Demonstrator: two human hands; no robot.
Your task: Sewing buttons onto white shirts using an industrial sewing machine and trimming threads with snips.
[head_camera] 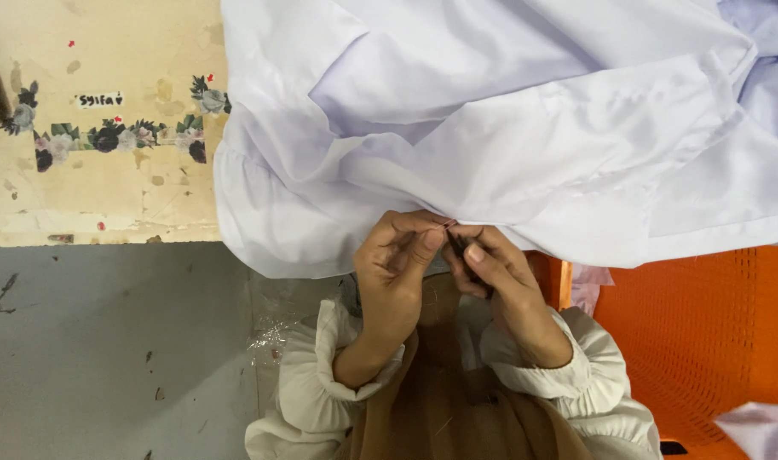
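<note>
A large white garment [508,119] is spread over the table and hangs over its near edge. My left hand [397,268] pinches the fabric's lower edge between thumb and fingers. My right hand [491,273] is right beside it, closed on a small dark tool [457,244] whose tip meets the pinched spot; what kind of tool it is I cannot tell. Both hands touch each other below the cloth. My wrists wear cream gathered sleeves, and a brown cloth hangs down between them.
A worn beige table top [99,187] with a floral sticker strip [116,136] lies at the left. Grey floor [108,341] is below it. An orange plastic crate [704,332] stands at the right, with white cloth in its lower corner.
</note>
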